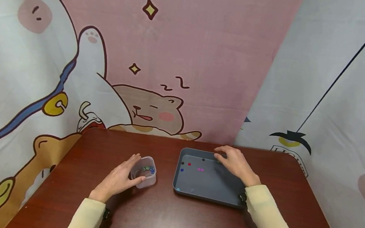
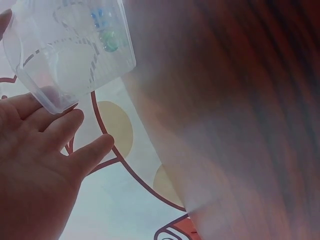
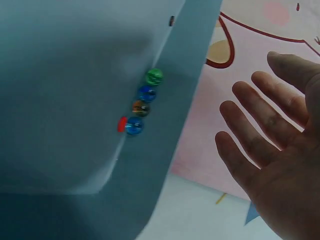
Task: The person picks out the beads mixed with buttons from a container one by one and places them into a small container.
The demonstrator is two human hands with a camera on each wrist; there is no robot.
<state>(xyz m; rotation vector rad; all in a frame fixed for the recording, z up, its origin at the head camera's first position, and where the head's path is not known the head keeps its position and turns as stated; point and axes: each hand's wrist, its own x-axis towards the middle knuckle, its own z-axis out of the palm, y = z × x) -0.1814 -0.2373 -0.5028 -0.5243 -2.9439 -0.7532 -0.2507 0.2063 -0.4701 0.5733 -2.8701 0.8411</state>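
My left hand (image 1: 114,181) grips a clear plastic box (image 1: 150,180), thumb on its near side and fingers on its far side. Several blue and green marbles (image 2: 107,40) lie inside the box. Over the far side of a grey tray (image 1: 208,193) is my right hand (image 1: 235,163), with nothing held. In the right wrist view its fingers (image 3: 257,115) are spread, apart from a row of marbles (image 3: 141,108) against the tray wall. Those marbles are green, blue and amber, and a small red piece (image 3: 121,124) touches the end one.
Scattered over the tray floor are small pieces: a red one (image 1: 189,164), a blue one (image 1: 182,170), pink rings (image 1: 200,169) and a light blue one (image 1: 177,189). The brown table (image 1: 146,220) meets a cartoon-printed cloth (image 1: 207,57) at its back edge.
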